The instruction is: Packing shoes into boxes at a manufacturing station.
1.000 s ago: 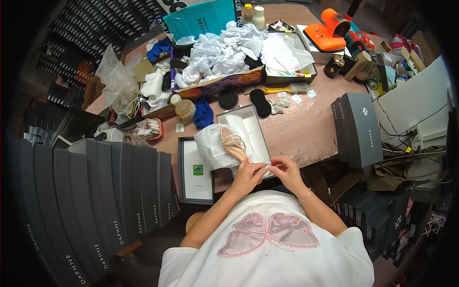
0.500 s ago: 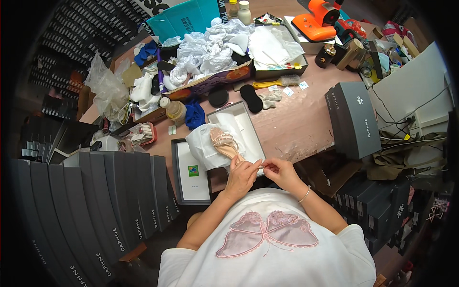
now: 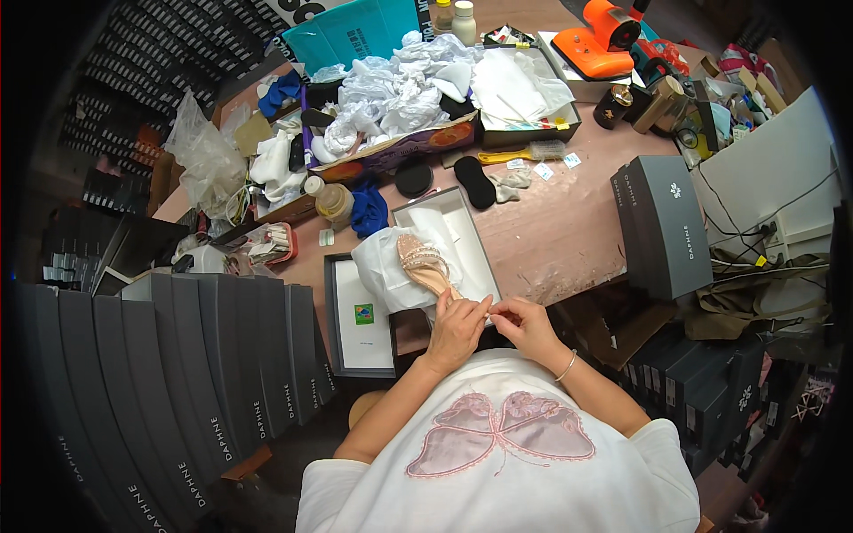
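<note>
uncurled the left hand (image 3: 456, 330) a little since a second ago, extending one finger (image 3: 443, 300) toward the beige sandal (image 3: 434, 277).

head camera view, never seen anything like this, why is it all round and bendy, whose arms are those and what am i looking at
There is no robot here: these are a person's own bare hands. The picture comes from the left one of two wide fisheye cameras worn on the head, looking down, so straight edges curve near the rim.

The left hand grasps the heel end of a beige strappy sandal. The right hand has its fingertips close by; whatever they pinch is too small to make out.

The sandal lies on white tissue paper over an open grey shoebox. Farther back on the table are a yellow-handled brush, a blue cloth and a carton of crumpled white paper.
</note>
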`<state>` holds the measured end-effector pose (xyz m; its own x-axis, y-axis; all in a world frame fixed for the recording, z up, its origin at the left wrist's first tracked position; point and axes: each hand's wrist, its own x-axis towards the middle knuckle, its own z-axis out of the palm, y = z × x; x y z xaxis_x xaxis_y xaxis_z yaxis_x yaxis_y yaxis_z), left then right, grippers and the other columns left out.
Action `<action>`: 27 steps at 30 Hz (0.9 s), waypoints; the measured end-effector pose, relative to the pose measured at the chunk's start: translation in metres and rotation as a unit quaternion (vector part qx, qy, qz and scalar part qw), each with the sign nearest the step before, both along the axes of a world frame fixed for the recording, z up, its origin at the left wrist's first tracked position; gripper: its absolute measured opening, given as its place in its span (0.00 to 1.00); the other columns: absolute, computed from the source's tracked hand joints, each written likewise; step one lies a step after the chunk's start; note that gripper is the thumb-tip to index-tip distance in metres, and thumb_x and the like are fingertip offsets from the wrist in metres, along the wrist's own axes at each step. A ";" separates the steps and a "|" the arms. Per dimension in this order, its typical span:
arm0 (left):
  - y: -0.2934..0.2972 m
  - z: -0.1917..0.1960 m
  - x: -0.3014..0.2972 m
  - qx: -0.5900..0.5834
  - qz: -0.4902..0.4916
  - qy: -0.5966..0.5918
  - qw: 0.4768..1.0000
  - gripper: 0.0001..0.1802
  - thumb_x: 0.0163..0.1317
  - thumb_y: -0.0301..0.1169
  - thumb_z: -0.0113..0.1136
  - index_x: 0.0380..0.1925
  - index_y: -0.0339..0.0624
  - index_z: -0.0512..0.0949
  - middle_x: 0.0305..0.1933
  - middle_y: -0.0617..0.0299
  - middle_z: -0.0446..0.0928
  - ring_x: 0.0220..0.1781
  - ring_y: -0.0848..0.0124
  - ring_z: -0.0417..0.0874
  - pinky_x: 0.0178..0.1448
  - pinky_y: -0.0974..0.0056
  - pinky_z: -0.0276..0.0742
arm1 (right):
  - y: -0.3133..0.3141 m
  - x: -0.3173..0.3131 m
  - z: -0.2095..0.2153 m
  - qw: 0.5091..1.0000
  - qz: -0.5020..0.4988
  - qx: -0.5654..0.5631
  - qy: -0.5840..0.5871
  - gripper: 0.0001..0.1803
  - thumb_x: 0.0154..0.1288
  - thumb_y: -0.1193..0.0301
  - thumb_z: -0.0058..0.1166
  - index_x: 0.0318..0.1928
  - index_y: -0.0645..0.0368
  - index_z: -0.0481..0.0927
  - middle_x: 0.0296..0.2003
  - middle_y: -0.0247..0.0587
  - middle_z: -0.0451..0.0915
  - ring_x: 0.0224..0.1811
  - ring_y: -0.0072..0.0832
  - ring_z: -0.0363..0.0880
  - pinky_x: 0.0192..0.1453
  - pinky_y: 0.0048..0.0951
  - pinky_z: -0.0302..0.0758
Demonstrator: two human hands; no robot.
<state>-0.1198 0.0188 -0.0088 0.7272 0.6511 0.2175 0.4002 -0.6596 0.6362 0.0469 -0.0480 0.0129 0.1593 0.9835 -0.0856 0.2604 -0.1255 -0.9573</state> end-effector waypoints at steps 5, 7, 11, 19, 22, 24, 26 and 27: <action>-0.003 0.001 0.000 0.011 -0.008 0.021 1.000 0.23 0.57 0.26 0.58 0.55 0.42 0.74 0.35 0.61 0.73 0.44 0.63 0.75 0.67 0.41 0.54 | -0.005 -0.005 -0.007 0.997 -0.032 -0.045 0.060 0.07 0.58 0.77 0.59 0.37 0.66 0.81 0.27 0.41 0.80 0.25 0.20 0.77 0.31 0.21 0.75; -0.004 0.000 0.000 0.014 -0.007 0.021 1.000 0.22 0.57 0.26 0.58 0.54 0.41 0.75 0.35 0.60 0.74 0.44 0.63 0.76 0.68 0.41 0.54 | -0.003 -0.006 0.000 0.999 -0.026 -0.022 0.002 0.06 0.57 0.77 0.59 0.36 0.66 0.81 0.26 0.42 0.79 0.24 0.22 0.78 0.31 0.22 0.75; -0.004 -0.004 -0.001 0.018 -0.008 0.017 1.000 0.20 0.58 0.26 0.58 0.53 0.40 0.76 0.35 0.60 0.75 0.45 0.62 0.76 0.68 0.41 0.53 | -0.001 -0.007 -0.001 0.999 -0.006 0.004 -0.054 0.06 0.56 0.77 0.58 0.35 0.67 0.80 0.26 0.44 0.78 0.24 0.25 0.77 0.30 0.24 0.74; -0.005 -0.001 -0.003 0.011 -0.005 0.026 1.000 0.20 0.57 0.25 0.58 0.52 0.40 0.76 0.35 0.60 0.76 0.47 0.61 0.76 0.69 0.40 0.51 | -0.003 -0.008 -0.004 0.999 -0.019 -0.015 -0.022 0.06 0.55 0.77 0.58 0.34 0.67 0.79 0.26 0.43 0.77 0.24 0.24 0.76 0.30 0.24 0.74; -0.007 -0.001 -0.003 0.011 0.003 0.026 1.000 0.20 0.57 0.25 0.58 0.51 0.40 0.76 0.35 0.59 0.76 0.47 0.60 0.76 0.70 0.39 0.50 | -0.003 -0.010 -0.001 0.999 -0.021 -0.042 -0.002 0.06 0.55 0.77 0.57 0.33 0.67 0.79 0.25 0.43 0.77 0.24 0.22 0.76 0.31 0.24 0.74; -0.007 -0.003 -0.002 0.013 0.005 0.019 1.000 0.20 0.57 0.25 0.58 0.51 0.40 0.76 0.35 0.59 0.76 0.47 0.60 0.76 0.70 0.39 0.50 | -0.001 -0.012 -0.002 0.999 -0.024 -0.022 -0.018 0.05 0.56 0.78 0.57 0.33 0.67 0.79 0.25 0.43 0.77 0.24 0.24 0.76 0.30 0.25 0.74; -0.007 -0.007 -0.002 0.012 0.007 0.010 1.000 0.19 0.57 0.25 0.58 0.51 0.40 0.76 0.35 0.59 0.76 0.47 0.60 0.76 0.70 0.39 0.50 | -0.001 -0.012 -0.005 0.999 -0.017 -0.001 -0.036 0.05 0.56 0.78 0.57 0.33 0.67 0.78 0.26 0.43 0.76 0.24 0.26 0.76 0.30 0.26 0.73; -0.007 -0.008 -0.003 0.011 0.004 0.007 1.000 0.19 0.57 0.25 0.58 0.51 0.40 0.76 0.35 0.59 0.76 0.47 0.60 0.76 0.70 0.39 0.49 | -0.002 -0.011 -0.009 0.999 -0.008 0.010 -0.047 0.05 0.56 0.78 0.57 0.34 0.66 0.77 0.26 0.44 0.76 0.24 0.27 0.75 0.30 0.27 0.73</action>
